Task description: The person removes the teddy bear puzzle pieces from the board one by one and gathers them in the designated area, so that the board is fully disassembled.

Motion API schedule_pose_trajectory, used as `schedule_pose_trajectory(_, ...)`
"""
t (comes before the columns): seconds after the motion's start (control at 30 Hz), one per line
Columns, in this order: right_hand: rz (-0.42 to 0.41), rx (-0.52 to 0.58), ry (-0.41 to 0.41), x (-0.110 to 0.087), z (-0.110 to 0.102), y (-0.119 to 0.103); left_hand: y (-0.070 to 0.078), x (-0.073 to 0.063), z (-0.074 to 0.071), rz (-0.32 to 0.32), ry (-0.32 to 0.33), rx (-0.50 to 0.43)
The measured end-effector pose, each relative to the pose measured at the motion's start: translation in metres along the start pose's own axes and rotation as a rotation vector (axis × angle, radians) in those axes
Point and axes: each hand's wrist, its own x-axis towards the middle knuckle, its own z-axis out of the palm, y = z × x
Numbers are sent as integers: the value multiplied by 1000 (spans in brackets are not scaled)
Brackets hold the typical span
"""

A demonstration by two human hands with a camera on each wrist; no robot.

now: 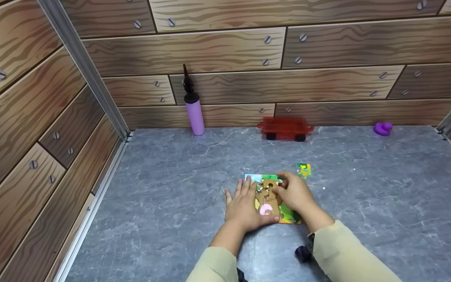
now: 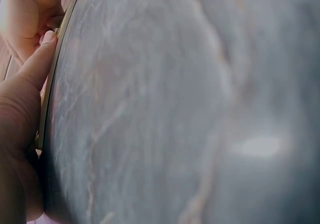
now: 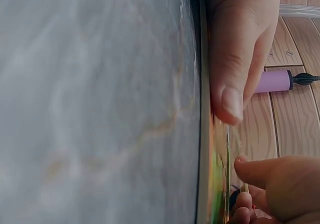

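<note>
On the table [image 1: 151, 196], by the head view, we see a bear puzzle [image 1: 287, 214] under the left hand [image 1: 243, 209], fingers spread wide, the right hand [image 1: 295, 192] at its upper right, a loose piece [image 1: 303, 169] just beyond. Left wrist: the left thumb rests on the puzzle's near edge (mostly blurred table otherwise). Right wrist: the right fingers seem to pinch a thin piece [image 3: 245, 188]. We judge it is being fitted; that calls for lining it up, then pressing flat.

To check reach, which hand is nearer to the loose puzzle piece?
Right. The right hand is close beside the loose piece; the left hand is farther left, on the board.
</note>
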Motion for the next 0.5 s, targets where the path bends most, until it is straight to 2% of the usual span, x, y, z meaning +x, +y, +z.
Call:
schedule_pose_trajectory(0.23, -39, 69, 38, -1, -16, 11, -2, 1, 2, -1, 0, -2)
schedule_pose_trajectory(0.5, -65, 50, 95, 5, -56, 39, 0, 1, 1, 5, -1, -2)
